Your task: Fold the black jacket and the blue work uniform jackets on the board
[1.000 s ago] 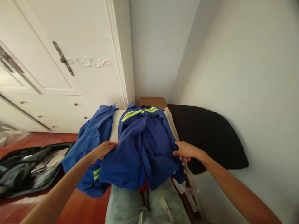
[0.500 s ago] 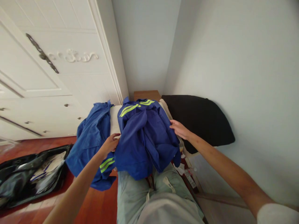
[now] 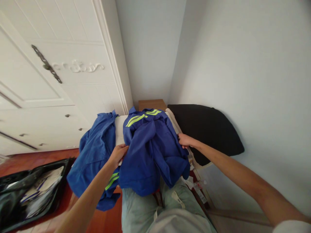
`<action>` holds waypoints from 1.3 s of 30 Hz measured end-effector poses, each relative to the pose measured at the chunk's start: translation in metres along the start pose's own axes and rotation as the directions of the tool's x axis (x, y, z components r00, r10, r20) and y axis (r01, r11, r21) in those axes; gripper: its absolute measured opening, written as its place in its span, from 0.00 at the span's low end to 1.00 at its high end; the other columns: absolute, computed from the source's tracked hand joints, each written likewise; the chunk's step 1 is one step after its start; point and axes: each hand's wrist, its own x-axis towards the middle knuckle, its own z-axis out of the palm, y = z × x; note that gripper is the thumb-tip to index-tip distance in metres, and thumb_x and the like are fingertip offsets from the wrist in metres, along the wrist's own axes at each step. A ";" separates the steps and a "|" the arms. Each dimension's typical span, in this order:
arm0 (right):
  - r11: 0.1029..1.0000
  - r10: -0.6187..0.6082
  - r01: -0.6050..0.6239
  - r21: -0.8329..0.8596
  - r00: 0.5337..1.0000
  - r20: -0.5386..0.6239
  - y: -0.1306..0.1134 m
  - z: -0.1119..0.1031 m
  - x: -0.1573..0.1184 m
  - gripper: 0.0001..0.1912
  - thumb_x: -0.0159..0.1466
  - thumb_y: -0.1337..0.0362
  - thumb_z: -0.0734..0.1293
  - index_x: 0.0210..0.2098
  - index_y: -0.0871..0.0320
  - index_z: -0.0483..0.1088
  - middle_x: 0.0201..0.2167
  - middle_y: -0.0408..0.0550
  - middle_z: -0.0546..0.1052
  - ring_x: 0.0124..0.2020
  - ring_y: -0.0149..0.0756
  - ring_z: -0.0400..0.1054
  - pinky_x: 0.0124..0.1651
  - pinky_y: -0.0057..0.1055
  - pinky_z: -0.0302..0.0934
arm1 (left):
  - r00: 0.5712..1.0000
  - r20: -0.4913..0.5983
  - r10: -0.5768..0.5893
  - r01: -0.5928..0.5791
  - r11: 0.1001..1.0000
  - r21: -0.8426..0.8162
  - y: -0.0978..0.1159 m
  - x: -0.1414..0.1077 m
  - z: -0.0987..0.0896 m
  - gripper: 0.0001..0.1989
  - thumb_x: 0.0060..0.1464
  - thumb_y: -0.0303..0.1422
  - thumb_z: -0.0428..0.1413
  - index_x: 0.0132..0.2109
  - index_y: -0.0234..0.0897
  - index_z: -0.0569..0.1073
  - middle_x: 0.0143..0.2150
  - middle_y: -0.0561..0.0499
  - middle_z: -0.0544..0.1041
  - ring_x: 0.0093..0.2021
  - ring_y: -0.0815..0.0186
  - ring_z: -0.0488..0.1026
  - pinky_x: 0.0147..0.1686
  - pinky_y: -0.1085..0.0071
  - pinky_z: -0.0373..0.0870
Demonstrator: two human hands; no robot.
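Note:
A dark blue work jacket (image 3: 143, 161) with yellow-green reflective stripes across its top lies spread in front of me, its lower edge hanging over my thighs. My left hand (image 3: 119, 153) is closed on the jacket's left side edge. On the opposite edge, my right hand (image 3: 185, 140) pinches the cloth, fingers curled under. To the left, a second blue work garment (image 3: 94, 145), also with reflective stripes, drapes over the side of the pale surface (image 3: 120, 129). My left forearm passes over part of it.
A black panel-like object (image 3: 204, 129) leans by the wall on the right. At the left stands a white cabinet (image 3: 55, 126) with drawers. An open black suitcase (image 3: 60, 184) holding clothes lies on the reddish floor. Behind the jacket is a wooden box (image 3: 152, 104).
Both hands have closed on the jacket's side edges, where their fingers were looser before. The view has tilted up slightly; the garments lie much as they were.

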 end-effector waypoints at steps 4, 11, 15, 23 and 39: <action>0.995 -0.002 -0.003 -0.100 0.999 -0.043 -0.005 0.002 -0.007 0.14 0.57 0.76 0.64 0.44 0.67 0.71 0.17 0.47 0.73 0.14 0.33 0.67 0.20 0.25 0.61 | 0.928 -0.270 0.256 -0.240 0.966 0.092 0.012 -0.005 -0.015 0.15 0.42 0.44 0.60 0.25 0.39 0.65 0.14 0.60 0.61 0.14 0.72 0.58 0.15 0.76 0.52; 0.970 -0.053 0.033 -0.239 0.996 -0.075 -0.012 -0.002 -0.017 0.07 0.55 0.75 0.64 0.32 0.64 0.73 0.18 0.52 0.75 0.22 0.41 0.73 0.26 0.29 0.65 | 0.619 -0.543 0.567 -0.294 0.809 0.510 0.031 -0.007 -0.041 0.12 0.48 0.43 0.58 0.33 0.40 0.68 0.25 0.54 0.69 0.34 0.58 0.73 0.37 0.66 0.69; 0.956 -0.198 0.157 -0.249 0.969 -0.150 -0.018 -0.032 -0.021 0.04 0.55 0.72 0.67 0.25 0.58 0.71 0.25 0.50 0.77 0.32 0.41 0.74 0.32 0.28 0.64 | 0.395 -0.602 0.694 -0.298 0.717 0.631 0.051 -0.010 -0.049 0.06 0.50 0.33 0.56 0.35 0.40 0.66 0.25 0.52 0.65 0.48 0.52 0.68 0.53 0.56 0.64; 0.940 -0.199 0.292 0.178 0.890 -0.411 -0.029 -0.113 -0.044 0.13 0.63 0.54 0.67 0.31 0.58 0.67 0.22 0.42 0.72 0.23 0.31 0.66 0.26 0.25 0.60 | 0.495 -0.075 0.865 -0.563 0.385 0.731 0.088 -0.024 0.021 0.15 0.62 0.40 0.50 0.50 0.35 0.71 0.44 0.44 0.76 0.44 0.58 0.74 0.47 0.63 0.69; 0.832 -0.218 -0.221 -0.509 0.713 -0.666 0.001 -0.296 0.039 0.22 0.63 0.60 0.69 0.52 0.68 0.71 0.55 0.72 0.70 0.58 0.60 0.64 0.57 0.51 0.58 | 0.658 0.476 0.583 -0.591 0.009 0.806 0.006 0.081 0.155 0.36 0.64 0.54 0.39 0.68 0.33 0.62 0.69 0.36 0.60 0.70 0.48 0.52 0.66 0.47 0.49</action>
